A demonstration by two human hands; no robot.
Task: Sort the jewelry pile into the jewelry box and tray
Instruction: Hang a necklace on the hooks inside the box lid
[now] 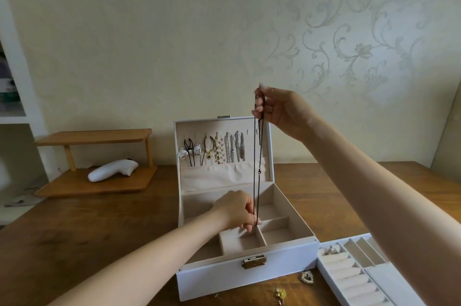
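Cream floral wallpaper [324,51] behind wooden table [74,231].

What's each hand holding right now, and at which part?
Both hold one dark chain necklace. The right hand pinches its upper end, raised above the open jewelry box. The left hand pinches the bottom of the hanging loop.

The right hand [277,111] pinches the top of a dark chain necklace [255,168], which hangs straight down to the left hand [237,211]. The left hand pinches the chain's bottom loop. Directly beneath this lower grip lie the divided compartments of the open white jewelry box [249,273]. Behind the chain, between the two grips, the lid [224,176] holds hung necklaces [232,148]. Below and right of the lower grip sits the ring tray [349,280], with a gold pendant [307,277] on the wooden table [99,226].
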